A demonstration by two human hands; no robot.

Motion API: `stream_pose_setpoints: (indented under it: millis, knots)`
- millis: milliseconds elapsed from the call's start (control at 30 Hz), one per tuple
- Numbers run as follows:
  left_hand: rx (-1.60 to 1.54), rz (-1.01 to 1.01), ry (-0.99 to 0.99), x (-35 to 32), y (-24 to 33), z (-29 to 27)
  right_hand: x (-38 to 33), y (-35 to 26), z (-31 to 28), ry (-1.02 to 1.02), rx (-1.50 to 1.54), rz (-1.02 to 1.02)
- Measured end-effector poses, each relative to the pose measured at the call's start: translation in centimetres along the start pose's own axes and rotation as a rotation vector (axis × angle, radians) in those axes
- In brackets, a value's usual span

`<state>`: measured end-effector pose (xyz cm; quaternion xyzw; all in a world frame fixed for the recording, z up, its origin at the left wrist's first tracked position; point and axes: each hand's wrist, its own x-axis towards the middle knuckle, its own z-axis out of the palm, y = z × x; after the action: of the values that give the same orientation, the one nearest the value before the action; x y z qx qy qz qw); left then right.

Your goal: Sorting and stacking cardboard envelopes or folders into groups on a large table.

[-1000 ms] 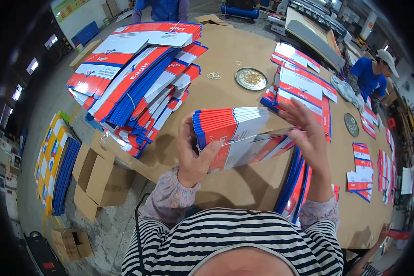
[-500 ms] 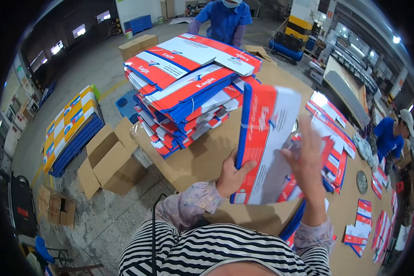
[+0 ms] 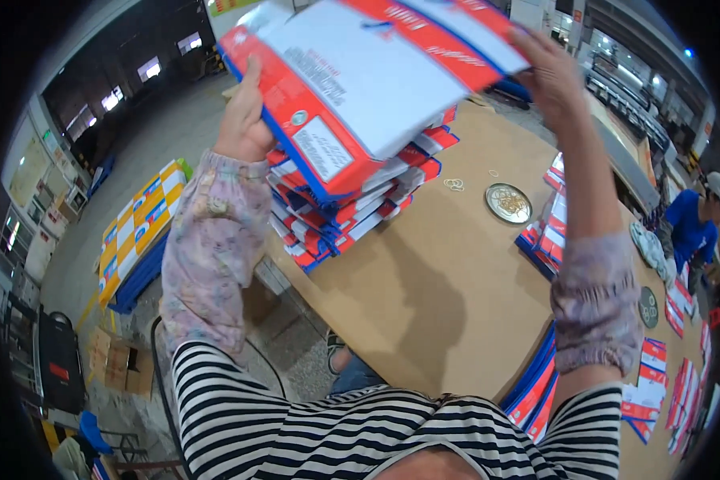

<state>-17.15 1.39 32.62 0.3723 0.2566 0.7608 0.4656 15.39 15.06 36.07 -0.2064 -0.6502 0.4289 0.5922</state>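
Note:
My left hand [image 3: 246,120] grips the near-left edge of a flat, folded packaging bundle [image 3: 328,72], printed red, white and blue, with its thumb on top. My right hand [image 3: 550,76] is closed over the bundle's far right corner. The bundle is over a tall stack of similar bundles [image 3: 360,212] at the table's left end and hides most of the stack's top. Whether it touches the stack, I cannot tell. Right of the stack, a round metal dish [image 3: 508,203] holds rubber bands, and a few loose rubber bands [image 3: 454,185] lie beside it.
More printed bundles [image 3: 546,224] lie on the brown table [image 3: 424,320], some close by my right arm. A yellow-and-white pile [image 3: 140,224] and an open carton [image 3: 120,360] stand on the floor at left. A co-worker in blue [image 3: 692,228] is at far right.
Both hands have moved up and away from my body, from in front of me to over the stack. The upright banded bundle is no longer in front of me. My right hand has closed on the packaging.

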Motion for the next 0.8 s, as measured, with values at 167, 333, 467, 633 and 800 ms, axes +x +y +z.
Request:
stream_pose_setpoints:
  millis: [167,333,467,633,800]
  knots:
    - [0.059,-0.061,0.28,1.8,-0.3,-3.9,3.3,6.8,5.0,-0.014,-0.038,0.051]
    - [0.197,-0.138,0.373,3.6,0.5,-7.7,4.0,10.2,8.2,0.04,-0.125,0.126]
    - [0.188,-0.363,0.242,5.6,-1.5,-9.0,5.8,15.2,5.1,0.076,-0.65,-0.039]
    - [0.548,-0.45,0.092,4.0,1.1,-10.4,2.8,16.1,6.3,0.005,-0.979,-0.114]
    - [0.561,-0.433,0.121,4.5,1.5,-10.5,2.6,15.2,6.7,0.091,-0.902,-0.105]
